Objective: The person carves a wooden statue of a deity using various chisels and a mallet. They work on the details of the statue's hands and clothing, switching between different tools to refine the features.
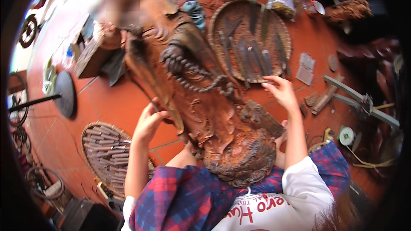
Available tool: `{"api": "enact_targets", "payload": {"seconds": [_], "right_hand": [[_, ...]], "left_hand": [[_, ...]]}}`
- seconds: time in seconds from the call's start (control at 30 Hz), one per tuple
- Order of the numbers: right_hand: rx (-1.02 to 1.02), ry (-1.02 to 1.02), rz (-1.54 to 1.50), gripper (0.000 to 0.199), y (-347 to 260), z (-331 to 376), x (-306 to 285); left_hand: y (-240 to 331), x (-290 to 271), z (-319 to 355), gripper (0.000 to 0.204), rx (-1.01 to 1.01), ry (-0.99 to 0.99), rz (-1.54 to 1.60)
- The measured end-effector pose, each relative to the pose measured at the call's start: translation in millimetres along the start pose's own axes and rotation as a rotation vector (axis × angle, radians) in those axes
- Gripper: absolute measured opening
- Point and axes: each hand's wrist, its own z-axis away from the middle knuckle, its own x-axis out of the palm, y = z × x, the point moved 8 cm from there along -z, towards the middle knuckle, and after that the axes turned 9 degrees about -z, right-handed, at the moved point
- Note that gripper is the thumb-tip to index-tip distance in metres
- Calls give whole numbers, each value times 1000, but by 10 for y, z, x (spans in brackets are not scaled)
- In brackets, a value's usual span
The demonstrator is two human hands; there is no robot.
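Observation:
A large reddish-brown carved wooden statue (201, 115) leans from my lap toward the far left, its rough rocky base (242, 156) between my legs. Prayer beads and robe folds are carved along it. My left hand (147, 122) is at the statue's left edge, thumb and fingers curled round a thin dark strip there; its fingertips are partly hidden. To the right of the statue, my right hand (282, 94) is raised by the near rim of a round woven basket (212, 38). Its thumb and fingers are apart, and I see nothing in them. Several chisels (252, 57) lie in that basket.
At left, a second woven basket (85, 139) holds many short wooden-handled tools. A round disc on a pole (65, 94), a wooden block (92, 62), a metal frame (364, 102) and a wire spool (346, 136) stand or lie around on the red tiles (171, 152).

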Motion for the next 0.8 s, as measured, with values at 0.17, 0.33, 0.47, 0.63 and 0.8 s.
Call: {"api": "enact_targets", "payload": {"seconds": [0.17, 0.33, 0.47, 0.63, 0.8], "right_hand": [[73, -285, 508, 54, 191, 148, 110], [364, -487, 479, 49, 535, 333, 103], [367, -498, 232, 46, 663, 547, 130], [254, -241, 222, 65, 647, 821, 136], [174, -298, 170, 58, 625, 732, 103]], "left_hand": [[116, 27, 3, 37, 72, 33, -9], [69, 41, -5, 25, -8, 107, -196], [-26, -13, -3, 23, -10, 125, -153], [-32, 61, -12, 35, -3, 123, 9], [-74, 62, -35, 49, 36, 62, 17]]}}
